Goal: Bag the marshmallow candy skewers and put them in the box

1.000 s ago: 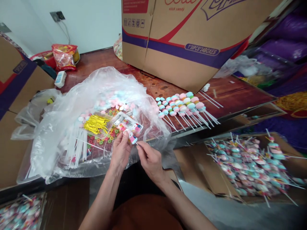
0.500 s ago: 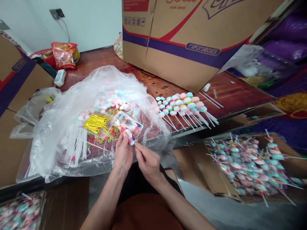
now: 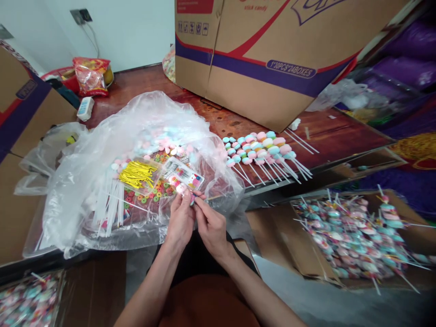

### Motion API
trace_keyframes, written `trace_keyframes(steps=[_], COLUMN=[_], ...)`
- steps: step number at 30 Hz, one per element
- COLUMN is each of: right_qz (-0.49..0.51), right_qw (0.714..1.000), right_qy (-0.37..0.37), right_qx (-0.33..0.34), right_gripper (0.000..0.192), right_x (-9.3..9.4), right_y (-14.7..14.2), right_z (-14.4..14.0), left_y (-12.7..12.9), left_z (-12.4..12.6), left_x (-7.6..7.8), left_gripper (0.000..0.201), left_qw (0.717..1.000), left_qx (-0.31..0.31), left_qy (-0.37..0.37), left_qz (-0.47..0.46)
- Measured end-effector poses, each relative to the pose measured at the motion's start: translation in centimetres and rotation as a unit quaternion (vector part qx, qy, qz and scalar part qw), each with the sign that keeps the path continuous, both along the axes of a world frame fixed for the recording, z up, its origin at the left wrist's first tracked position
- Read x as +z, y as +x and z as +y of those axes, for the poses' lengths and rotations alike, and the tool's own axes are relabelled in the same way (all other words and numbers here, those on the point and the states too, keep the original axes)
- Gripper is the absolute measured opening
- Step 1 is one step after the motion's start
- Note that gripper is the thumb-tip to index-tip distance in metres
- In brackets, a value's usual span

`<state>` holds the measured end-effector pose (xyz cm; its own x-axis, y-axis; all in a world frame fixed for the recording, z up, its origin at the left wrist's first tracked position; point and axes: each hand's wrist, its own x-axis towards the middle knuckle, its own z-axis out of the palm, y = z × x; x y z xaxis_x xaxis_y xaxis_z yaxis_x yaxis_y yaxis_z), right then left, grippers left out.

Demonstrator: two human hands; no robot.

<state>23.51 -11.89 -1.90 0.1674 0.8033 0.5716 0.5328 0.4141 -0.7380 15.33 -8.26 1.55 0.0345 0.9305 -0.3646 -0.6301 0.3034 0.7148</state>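
My left hand (image 3: 183, 215) is closed around a wrapped marshmallow skewer (image 3: 177, 185), pink and white in a clear sleeve, which points away from me. With thumb and forefinger together, my right hand (image 3: 211, 223) pinches the skewer's near end. Whether a tie is between those fingers is too small to tell. Just beyond lies a flat stack of printed clear bags (image 3: 195, 180). Yellow twist ties (image 3: 138, 174) rest in a small pile to its left. Ring-shaped gummies (image 3: 163, 190) are spread beneath, and white sticks (image 3: 115, 204) lie left of them.
Crumpled clear plastic sheeting (image 3: 81, 181) surrounds the supplies and loose marshmallows. Unwrapped marshmallow skewers (image 3: 260, 147) lie in rows on the wooden table (image 3: 347, 131). A large carton (image 3: 252, 91) stands behind them. Lower right, an open box (image 3: 306, 259) is heaped with wrapped skewers.
The skewer has tilted and sunk deeper into my left hand, so less of its near end shows. Both hands have shifted slightly, with the right fingers now closer to the left thumb.
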Motion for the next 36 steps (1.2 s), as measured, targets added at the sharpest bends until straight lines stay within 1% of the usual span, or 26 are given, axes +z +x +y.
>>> trace_keyframes(steps=[3, 5, 7, 9, 11, 16, 19, 22, 25, 27, 28, 31, 33, 34, 36], right_qz=[0.043, 0.044, 0.036, 0.055, 0.087, 0.154, 0.218, 0.263, 0.272, 0.273, 0.275, 0.292, 0.309, 0.316, 0.326], right_qw=[0.997, 0.993, 0.985, 0.976, 0.971, 0.964, 0.946, 0.930, 0.926, 0.923, 0.921, 0.911, 0.902, 0.899, 0.894], right_qy=[-0.060, -0.112, -0.161, -0.195, -0.209, -0.211, -0.228, -0.241, -0.248, -0.256, -0.261, -0.275, -0.281, -0.283, -0.284], right_qx=[-0.010, 0.007, 0.049, 0.079, 0.079, 0.060, 0.076, 0.088, 0.087, 0.087, 0.088, 0.098, 0.107, 0.111, 0.115], right_gripper=[0.020, 0.014, 0.019, 0.024, 0.024, 0.022, 0.026, 0.026, 0.026, 0.025, 0.025, 0.026, 0.027, 0.028, 0.029], right_x=[0.4, 0.7, 1.0, 1.1, 1.1, 1.0, 1.3, 1.5, 1.6, 1.7, 1.7, 1.8, 1.8, 1.7, 1.5], right_y=[0.3, 0.7, 0.9, 0.9, 0.6, -0.3, -0.2, 0.2, 0.3, 0.4, 0.4, 0.6, 0.7, 0.8, 0.9], right_z=[-0.9, -1.6, -2.1, -2.2, -2.0, -1.0, -0.7, -0.7, -0.9, -0.9, -0.9, -0.9, -0.9, -0.9, -0.9], left_y=[-0.3, -0.5, -0.7, -0.7, -0.7, -1.0, -1.4, -1.7, -1.9, -2.2, -2.3, -2.8, -2.9, -3.0, -2.9], left_z=[0.3, 0.4, 0.3, 0.1, -0.2, -0.7, -0.9, -0.9, -0.7, -0.6, -0.5, -0.5, -0.5, -0.5, -0.5], left_x=[0.1, 0.1, 0.1, -0.1, -0.3, -0.7, -1.0, -1.5, -2.0, -2.4, -2.5, -2.7, -2.6, -2.5, -2.1], left_gripper=[0.033, 0.033, 0.033, 0.033, 0.033, 0.037, 0.034, 0.034, 0.034, 0.031, 0.030, 0.024, 0.021, 0.020, 0.018], left_qw=[1.000, 0.999, 1.000, 0.999, 0.997, 0.985, 0.975, 0.969, 0.962, 0.943, 0.928, 0.862, 0.824, 0.813, 0.798], left_qx=[0.010, 0.018, -0.001, -0.035, -0.062, -0.097, -0.108, -0.082, -0.034, -0.013, -0.006, 0.012, 0.025, 0.030, 0.040], left_qy=[-0.006, -0.003, 0.005, 0.019, 0.030, 0.049, 0.072, 0.074, 0.078, 0.103, 0.121, 0.181, 0.210, 0.221, 0.238], left_qz=[-0.025, -0.026, -0.008, 0.017, 0.047, 0.135, 0.180, 0.221, 0.261, 0.315, 0.352, 0.473, 0.525, 0.538, 0.552])
